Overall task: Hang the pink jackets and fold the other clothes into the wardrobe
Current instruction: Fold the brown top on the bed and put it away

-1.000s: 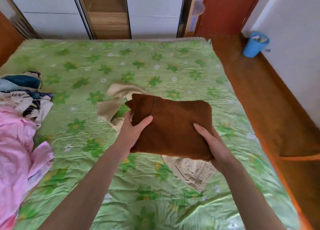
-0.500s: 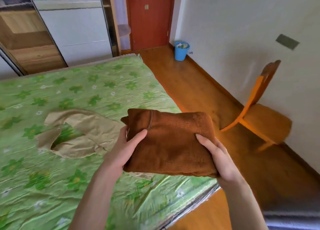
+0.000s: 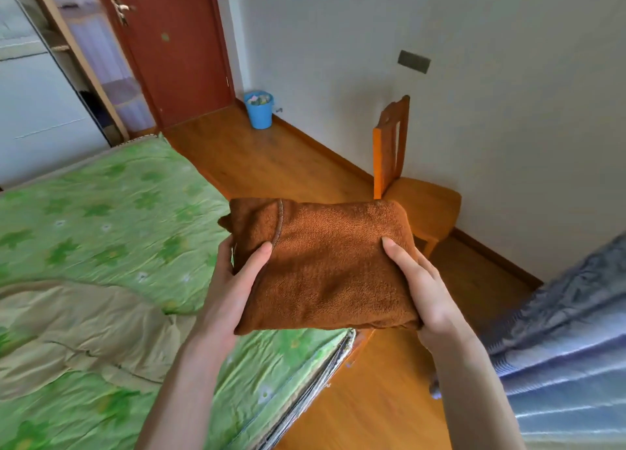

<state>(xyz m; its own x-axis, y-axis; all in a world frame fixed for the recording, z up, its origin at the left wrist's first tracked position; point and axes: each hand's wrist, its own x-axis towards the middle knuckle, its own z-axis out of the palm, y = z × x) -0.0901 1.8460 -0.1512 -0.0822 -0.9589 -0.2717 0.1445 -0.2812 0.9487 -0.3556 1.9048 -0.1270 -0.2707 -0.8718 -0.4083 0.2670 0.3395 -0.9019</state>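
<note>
the folded brown garment is held in the air over the corner of the bed and the wooden floor. the left hand has its grip on the left edge, thumb on top, fingers beneath. the right hand clasps the right edge likewise. beige trousers lie on the bed. an orange chair stands by the wall, a blue bin near the door.

bed | green floral sheet | beige garment lying on it
</note>
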